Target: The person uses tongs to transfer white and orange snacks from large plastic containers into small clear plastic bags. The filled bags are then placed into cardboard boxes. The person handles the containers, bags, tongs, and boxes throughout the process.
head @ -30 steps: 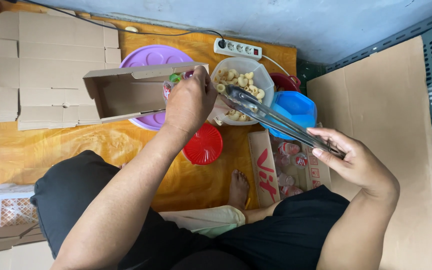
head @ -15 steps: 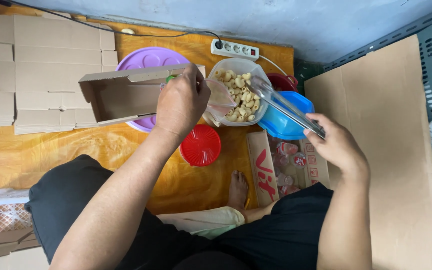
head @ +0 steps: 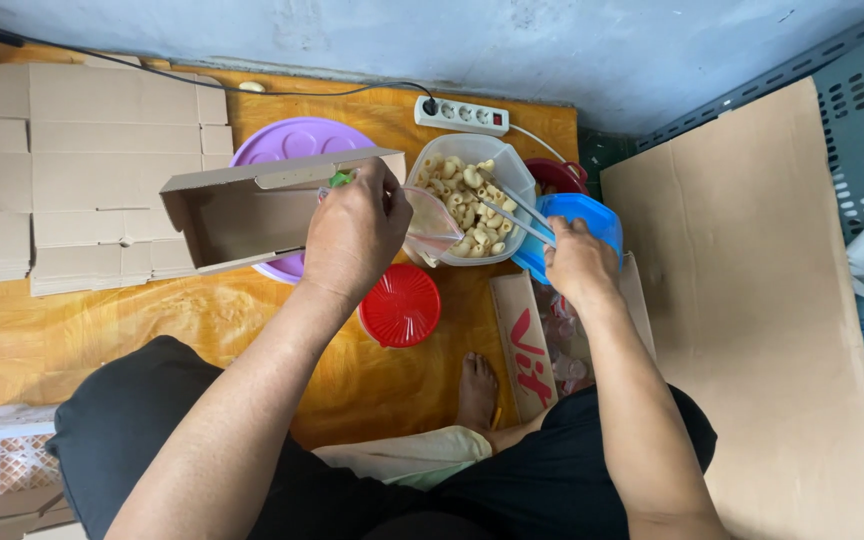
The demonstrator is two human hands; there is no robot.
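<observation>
Seated on floor, orange mat underneath. Left hand is held above the open cardboard box; its fingers are pinched together on the mouth of a small clear plastic bag, something green showing at the fingertips. Right hand is closed round metal tongs, tips dipped into the clear tub of macaroni. Whether pasta is gripped between the tips can't be told.

Risks, judged from layout:
- Bag mouth is held by one hand only & looks narrow; pieces could be dropped past it onto mat or red lid below.
- Macaroni is small & curved, so it may slip from smooth tong tips during transfer.
- Tub sits just beside blue container & purple lid; a sideways push w/ tongs could shift or tip it.
- Power strip lies near behind tub; spilled food may reach it.
- Box is tilted on purple lid, touched by left wrist area; could be knocked over.
</observation>
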